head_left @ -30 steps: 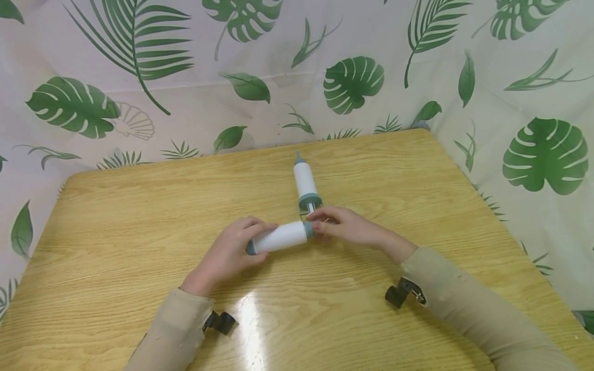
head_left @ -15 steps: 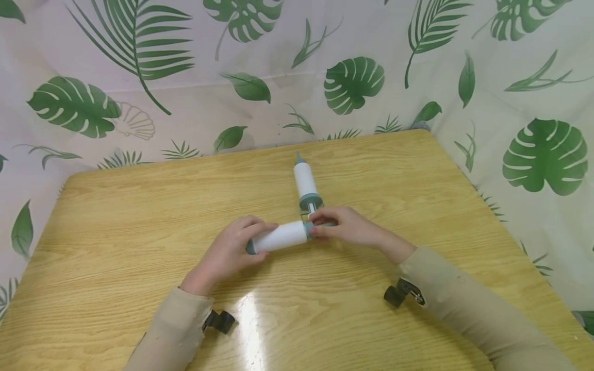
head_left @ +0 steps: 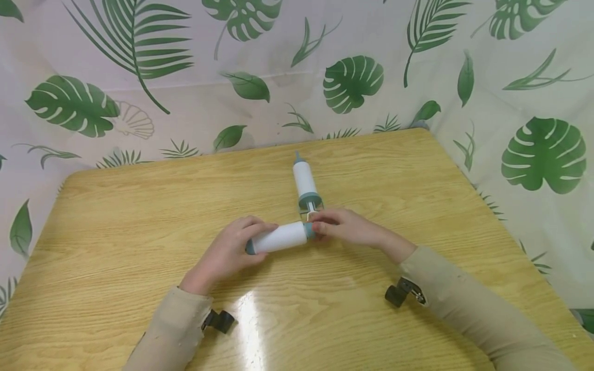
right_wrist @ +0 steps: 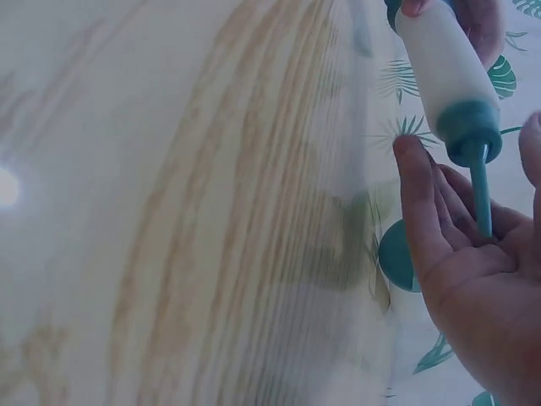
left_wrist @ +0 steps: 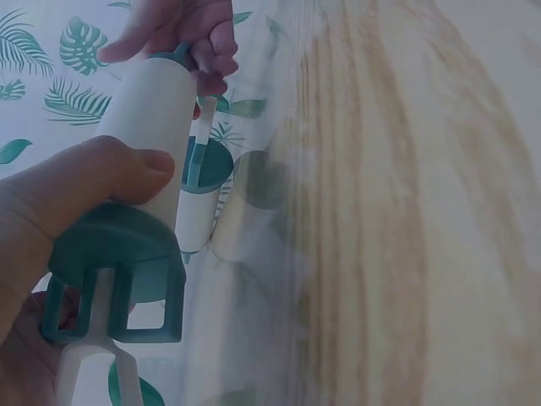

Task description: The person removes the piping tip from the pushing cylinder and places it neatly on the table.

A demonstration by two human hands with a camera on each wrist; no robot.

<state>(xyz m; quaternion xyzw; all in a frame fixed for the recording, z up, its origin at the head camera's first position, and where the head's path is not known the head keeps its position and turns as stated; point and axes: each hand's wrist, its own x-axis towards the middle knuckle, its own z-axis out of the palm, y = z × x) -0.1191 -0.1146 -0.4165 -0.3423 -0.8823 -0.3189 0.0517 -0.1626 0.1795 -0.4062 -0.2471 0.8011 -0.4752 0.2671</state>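
My left hand (head_left: 227,250) grips a large syringe (head_left: 281,237) with a white barrel and teal ends, holding it near its handle end. In the left wrist view its teal finger frame (left_wrist: 118,245) and white plunger rod show below the thumb. The right hand (head_left: 345,225) is at the other end, around the thin teal nozzle (right_wrist: 480,190). In the right wrist view its fingers (right_wrist: 416,186) extend past the nozzle, the thumb stands apart, and the tip points into the palm. A second, similar syringe (head_left: 304,178) lies on the table just beyond, nozzle pointing away.
The wooden table (head_left: 153,216) carries both syringes, and a glare patch shows near its front. A leaf-printed cloth (head_left: 287,46) hangs behind the table and along its right side. Black cameras (head_left: 220,321) are strapped at both sleeve cuffs.
My right fingers pinched the nozzle's teal collar half a second ago and have since loosened and spread. The left hand and both syringes have stayed in nearly the same place.
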